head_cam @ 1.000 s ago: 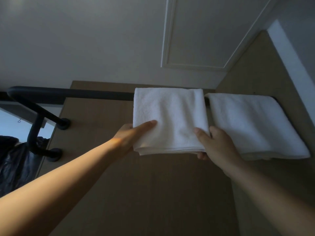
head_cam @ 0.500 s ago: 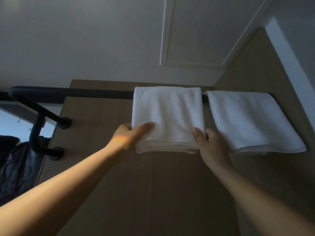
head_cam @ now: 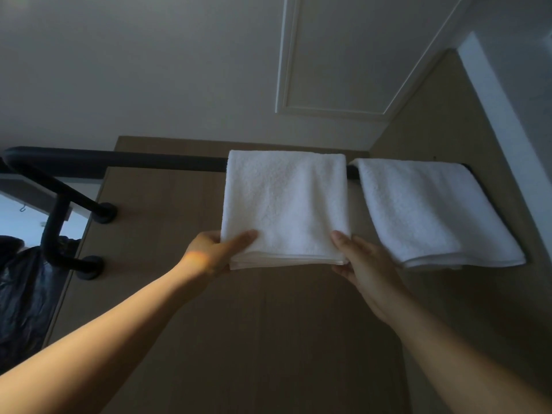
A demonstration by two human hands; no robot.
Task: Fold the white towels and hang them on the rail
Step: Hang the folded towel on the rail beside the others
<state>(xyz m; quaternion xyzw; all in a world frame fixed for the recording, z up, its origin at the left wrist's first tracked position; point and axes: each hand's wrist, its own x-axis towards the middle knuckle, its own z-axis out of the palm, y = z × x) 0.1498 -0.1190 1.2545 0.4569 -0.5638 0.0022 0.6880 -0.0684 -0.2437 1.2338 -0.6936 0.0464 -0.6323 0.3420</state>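
On the rail (head_cam: pixel 134 162), the left towel (head_cam: pixel 283 204) hangs unchanged. Left hand (head_cam: pixel 209 252) and right hand (head_cam: pixel 364 270) keep pinching its lower corners, so hanging looks nearly complete.

My feed looks steeply upward. A pale ceiling (head_cam: pixel 134 70) fills the top, and set into it is a white rectangular moulded frame (head_cam: pixel 283 55). Its lower edge runs close to where the ceiling meets a light-brown wood panel (head_cam: pixel 268 339), which takes up most of the lower middle. A second wood panel (head_cam: pixel 433 124) stands at an angle to it on the right, bordered by a white wall strip (head_cam: pixel 493 115). At the far left I see crumpled black plastic (head_cam: pixel 21 294) — bag or cover, I cannot tell — below a bright opening (head_cam: pixel 15 216) with a small hook (head_cam: pixel 22 208).
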